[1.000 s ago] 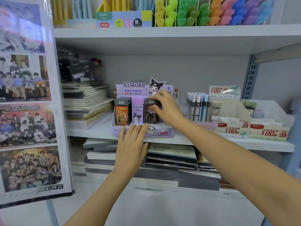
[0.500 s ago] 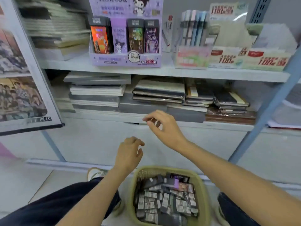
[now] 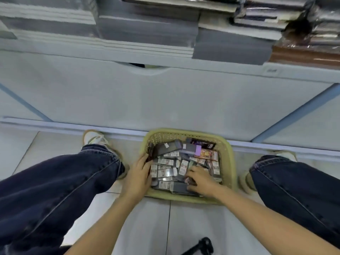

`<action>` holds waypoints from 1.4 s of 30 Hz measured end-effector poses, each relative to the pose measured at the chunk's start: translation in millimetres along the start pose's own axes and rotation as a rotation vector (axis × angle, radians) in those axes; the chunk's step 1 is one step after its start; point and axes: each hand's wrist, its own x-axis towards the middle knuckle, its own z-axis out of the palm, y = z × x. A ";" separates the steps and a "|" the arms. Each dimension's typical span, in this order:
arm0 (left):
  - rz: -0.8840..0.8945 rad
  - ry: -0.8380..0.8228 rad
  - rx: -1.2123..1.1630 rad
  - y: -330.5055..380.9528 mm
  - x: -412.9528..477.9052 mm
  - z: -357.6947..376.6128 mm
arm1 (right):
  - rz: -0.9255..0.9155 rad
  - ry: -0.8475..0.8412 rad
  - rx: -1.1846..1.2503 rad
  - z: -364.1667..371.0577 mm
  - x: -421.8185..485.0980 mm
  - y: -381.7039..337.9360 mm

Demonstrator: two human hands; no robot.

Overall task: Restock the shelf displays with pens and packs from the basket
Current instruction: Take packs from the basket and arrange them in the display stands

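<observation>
Nearest me a black object (image 3: 203,244) lies on the floor tiles, well apart from the work, so I ignore it. Between the two knees sits the basket (image 3: 228,162), and both hands are in it. The left hand (image 3: 138,174) lies at the left wall with its fingers (image 3: 147,161) mostly straight, resting against the rim and a dark pack. I judge it is steadying the basket, and that is how I would use it. The right hand (image 3: 201,179) is down among the packs (image 3: 168,163) with its fingers bent over them, but the blur hides whether they have closed on one. The packs lie loose and overlapping, so I would pinch one by its long edges and lift it straight up rather than drag it, lest its neighbours spill over the rim. Beyond the basket stands the pale cabinet front (image 3: 165,100), and above it stacked notebooks (image 3: 147,32). The display to be filled is out of view, so I would look up before carrying.
</observation>
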 end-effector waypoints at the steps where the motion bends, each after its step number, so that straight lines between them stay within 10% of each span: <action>1: 0.008 0.006 -0.003 0.2 -0.5 0.7 | -0.005 0.003 -0.022 2.4 2.7 -0.4; 17: 0.012 0.084 -0.077 -1.4 1.2 -0.9 | -0.024 0.077 0.079 -0.1 6.4 28.9; 25: 0.024 0.175 -0.078 12.8 11.9 -0.4 | 0.025 0.294 0.584 -44.3 7.3 30.2; 32: -0.403 -0.483 -1.191 76.7 19.4 0.5 | -0.075 0.210 1.089 -57.7 10.6 -12.1; 37: -0.444 -0.444 -1.311 67.3 10.6 5.5 | -0.073 0.202 1.048 -50.2 10.6 -16.8; 42: -0.546 -0.248 -1.153 39.9 8.4 3.1 | 0.158 0.129 0.497 -17.1 0.4 14.2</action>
